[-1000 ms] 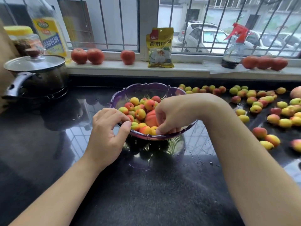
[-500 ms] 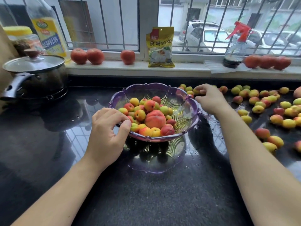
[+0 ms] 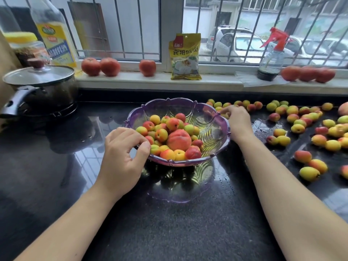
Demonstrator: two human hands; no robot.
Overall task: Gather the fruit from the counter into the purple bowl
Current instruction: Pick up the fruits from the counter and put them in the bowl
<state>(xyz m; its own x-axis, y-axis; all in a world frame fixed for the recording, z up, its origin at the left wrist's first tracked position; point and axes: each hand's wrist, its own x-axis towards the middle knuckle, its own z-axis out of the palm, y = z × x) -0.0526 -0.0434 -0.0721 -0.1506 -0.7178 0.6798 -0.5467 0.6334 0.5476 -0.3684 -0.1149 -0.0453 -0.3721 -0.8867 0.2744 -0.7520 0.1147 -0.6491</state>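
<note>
The purple bowl [image 3: 211, 117] stands mid-counter, holding several small apricots and one large peach [image 3: 178, 139]. My left hand [image 3: 124, 157] grips the bowl's near left rim between thumb and fingers. My right hand [image 3: 237, 122] lies just beyond the bowl's right rim, its fingers curled over small apricots [image 3: 225, 115] on the counter; whether it has one in its grasp is hidden. Many more apricots [image 3: 299, 127] are scattered over the black counter to the right.
A lidded black pot [image 3: 39, 87] sits at the far left. On the windowsill stand tomatoes [image 3: 100, 66], an oil bottle [image 3: 54, 40], a yellow packet [image 3: 185, 57] and a spray bottle [image 3: 271, 59]. A big peach [image 3: 343, 108] lies at the right edge.
My right hand left the bowl after setting fruit in it, swung right to the counter, and now has closed its fingers over apricots near the bowl's rim. The left hand stayed on the rim.
</note>
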